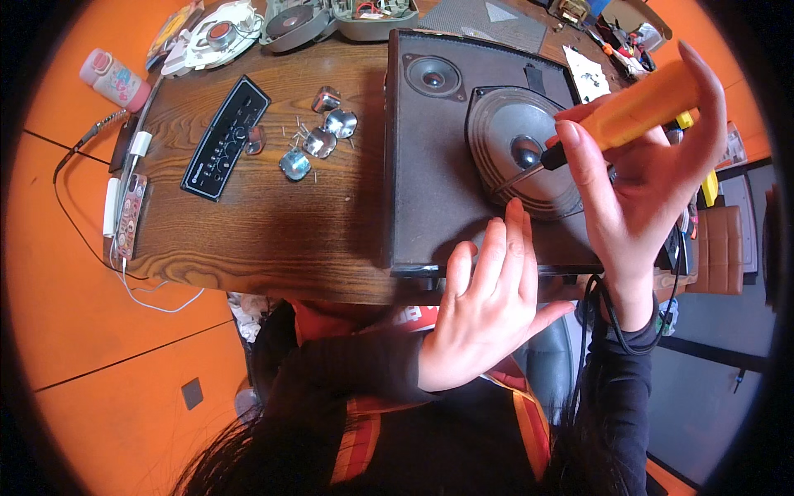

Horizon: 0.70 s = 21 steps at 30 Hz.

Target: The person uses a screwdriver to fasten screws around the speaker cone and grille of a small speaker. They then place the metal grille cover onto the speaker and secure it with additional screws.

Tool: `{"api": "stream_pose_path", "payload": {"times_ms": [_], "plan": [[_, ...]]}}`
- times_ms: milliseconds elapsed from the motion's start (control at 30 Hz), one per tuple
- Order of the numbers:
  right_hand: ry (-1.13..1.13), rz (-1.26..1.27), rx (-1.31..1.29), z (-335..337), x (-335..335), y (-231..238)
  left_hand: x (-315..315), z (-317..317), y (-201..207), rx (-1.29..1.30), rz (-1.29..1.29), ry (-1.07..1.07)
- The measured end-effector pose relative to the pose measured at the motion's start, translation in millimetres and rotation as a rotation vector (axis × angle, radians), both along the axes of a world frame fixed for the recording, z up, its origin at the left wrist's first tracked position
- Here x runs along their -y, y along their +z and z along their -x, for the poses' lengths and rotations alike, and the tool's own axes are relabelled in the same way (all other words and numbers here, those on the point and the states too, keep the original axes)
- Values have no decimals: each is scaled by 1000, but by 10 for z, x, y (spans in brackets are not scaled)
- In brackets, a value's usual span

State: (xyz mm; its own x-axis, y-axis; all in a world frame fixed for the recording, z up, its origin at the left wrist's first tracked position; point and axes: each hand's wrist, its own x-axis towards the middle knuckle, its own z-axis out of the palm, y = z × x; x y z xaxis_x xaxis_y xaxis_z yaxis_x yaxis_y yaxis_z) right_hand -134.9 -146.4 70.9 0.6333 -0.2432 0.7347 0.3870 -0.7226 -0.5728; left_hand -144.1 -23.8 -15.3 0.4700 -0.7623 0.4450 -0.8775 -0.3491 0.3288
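Note:
A black speaker box (426,182) lies on its back on the wooden table, with a large round woofer (501,124) and a small tweeter (432,78) facing up. My right hand (641,186) grips the yellow-orange handle of a screwdriver (641,112), the thumb along its near side. Its shaft slants down left to the woofer's lower-left rim; whether the tip sits in a screw is too small to tell. Flat, with fingers stretched out, my left hand (488,310) rests its fingertips by the woofer's near rim, close to the tip. It holds nothing.
Left of the box lie a black control panel (226,140), several shiny metal corner pieces (319,142) and loose screws. A pink bottle (116,80) and a power strip (131,217) with cables line the left edge. Opened device casings (372,27) stand at the back.

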Motion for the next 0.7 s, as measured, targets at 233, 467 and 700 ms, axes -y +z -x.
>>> {"api": "stream_pose_path", "payload": {"times_ms": [233,467,700], "plan": [[16,-15,5,35,-12,7,3,4,-25,1,10,16],[18,-38,3,40,-9,12,9,-7,-53,11,52,13],[27,-53,5,35,-4,9,6,-6,-63,18,42,21]]}}
